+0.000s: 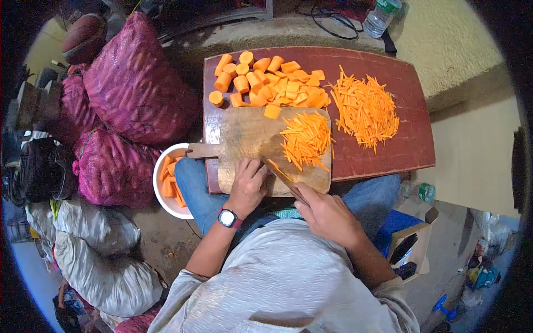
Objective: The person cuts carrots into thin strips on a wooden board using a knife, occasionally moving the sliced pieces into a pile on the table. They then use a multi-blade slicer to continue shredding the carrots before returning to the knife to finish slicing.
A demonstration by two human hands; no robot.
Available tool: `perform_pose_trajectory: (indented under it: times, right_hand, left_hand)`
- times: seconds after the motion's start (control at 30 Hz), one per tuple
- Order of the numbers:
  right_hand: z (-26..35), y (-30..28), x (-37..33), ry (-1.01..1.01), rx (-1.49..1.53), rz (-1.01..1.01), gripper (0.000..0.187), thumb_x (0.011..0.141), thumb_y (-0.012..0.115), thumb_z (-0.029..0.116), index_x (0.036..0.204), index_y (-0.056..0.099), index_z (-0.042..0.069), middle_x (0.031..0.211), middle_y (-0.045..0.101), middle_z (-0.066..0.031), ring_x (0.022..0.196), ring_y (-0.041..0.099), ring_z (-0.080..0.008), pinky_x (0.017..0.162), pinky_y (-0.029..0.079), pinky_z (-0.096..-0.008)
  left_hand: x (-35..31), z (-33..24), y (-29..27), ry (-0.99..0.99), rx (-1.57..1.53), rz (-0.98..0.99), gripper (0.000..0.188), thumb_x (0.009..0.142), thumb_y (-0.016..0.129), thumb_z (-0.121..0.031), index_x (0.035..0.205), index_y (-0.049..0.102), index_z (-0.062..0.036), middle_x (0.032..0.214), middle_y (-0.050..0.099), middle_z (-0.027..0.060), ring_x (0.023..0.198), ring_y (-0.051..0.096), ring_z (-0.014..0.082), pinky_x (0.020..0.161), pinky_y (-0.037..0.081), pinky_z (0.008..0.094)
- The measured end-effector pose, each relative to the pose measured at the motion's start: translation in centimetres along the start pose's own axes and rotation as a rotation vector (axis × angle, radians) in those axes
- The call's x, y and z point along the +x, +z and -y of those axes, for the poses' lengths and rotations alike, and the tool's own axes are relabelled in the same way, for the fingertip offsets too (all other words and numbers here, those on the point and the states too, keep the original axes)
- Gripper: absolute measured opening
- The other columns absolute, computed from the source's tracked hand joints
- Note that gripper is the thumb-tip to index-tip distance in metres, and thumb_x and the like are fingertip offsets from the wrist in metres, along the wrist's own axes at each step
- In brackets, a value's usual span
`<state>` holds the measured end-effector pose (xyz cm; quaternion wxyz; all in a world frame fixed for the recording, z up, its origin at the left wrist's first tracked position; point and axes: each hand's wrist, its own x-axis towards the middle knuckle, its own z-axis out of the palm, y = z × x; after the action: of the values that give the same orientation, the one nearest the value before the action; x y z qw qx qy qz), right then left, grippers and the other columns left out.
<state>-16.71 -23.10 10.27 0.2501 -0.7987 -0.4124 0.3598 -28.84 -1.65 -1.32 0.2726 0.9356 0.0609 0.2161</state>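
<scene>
A wooden cutting board (239,130) with a handle pointing left lies on the near part of a red tabletop. My right hand (327,216) grips a knife (282,175), its blade slanting up and left across the board. Against the blade's left side, my left hand (250,182) rests with curled, closed fingers; whatever they press on is hidden. Thin orange carrot strips lie along the blade. Beyond the knife sits a pile of carrot strips (305,140), and a single carrot slice (272,111) lies at the board's far edge.
Carrot chunks and slices (288,86) are heaped behind the board; a larger heap of shreds (365,111) is to its right on the red tabletop (408,150). A white bucket (158,191) of carrot pieces stands left of my knee. Purple mesh sacks (139,83) crowd the left.
</scene>
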Motion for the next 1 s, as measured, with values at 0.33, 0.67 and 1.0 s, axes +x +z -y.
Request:
perform_pose_trajectory:
  times: [0.33, 0.67, 1.0]
  right_hand:
    - [-0.2, 1.0, 1.4, -0.051, -0.009, -0.040, 0.041, 0.106, 0.066, 0.019, 0.141, 0.056, 0.000, 0.105, 0.073, -0.0344, 0.102, 0.070, -0.0553, 0.084, 0.057, -0.0620]
    - [-0.5, 2.0, 2.8, -0.127, 0.010, -0.106, 0.039, 0.105, 0.065, 0.018, 0.139, 0.057, 0.001, 0.104, 0.072, -0.0347, 0.101, 0.070, -0.0562, 0.085, 0.055, -0.0623]
    - [0.2, 1.6, 3.5, -0.069, 0.006, -0.043, 0.036, 0.106, 0.064, 0.016, 0.137, 0.057, 0.000, 0.108, 0.072, -0.0346, 0.105, 0.068, -0.0567, 0.087, 0.054, -0.0628]
  left_hand:
    - [-0.2, 0.0, 0.4, 0.018, 0.031, -0.048, 0.039, 0.076, 0.082, -0.002, 0.113, 0.071, -0.0001, 0.107, 0.063, 0.0150, 0.105, 0.059, 0.0387, 0.094, 0.049, 0.0518]
    - [-0.3, 0.0, -0.1, 0.032, -0.013, -0.036, 0.043, 0.076, 0.082, -0.001, 0.117, 0.070, -0.0010, 0.109, 0.063, 0.0169, 0.106, 0.058, 0.0393, 0.094, 0.047, 0.0533]
    - [-0.2, 0.1, 0.0, 0.019, 0.020, -0.069, 0.047, 0.075, 0.081, -0.001, 0.121, 0.069, -0.0005, 0.112, 0.063, 0.0176, 0.106, 0.058, 0.0395, 0.097, 0.046, 0.0522]
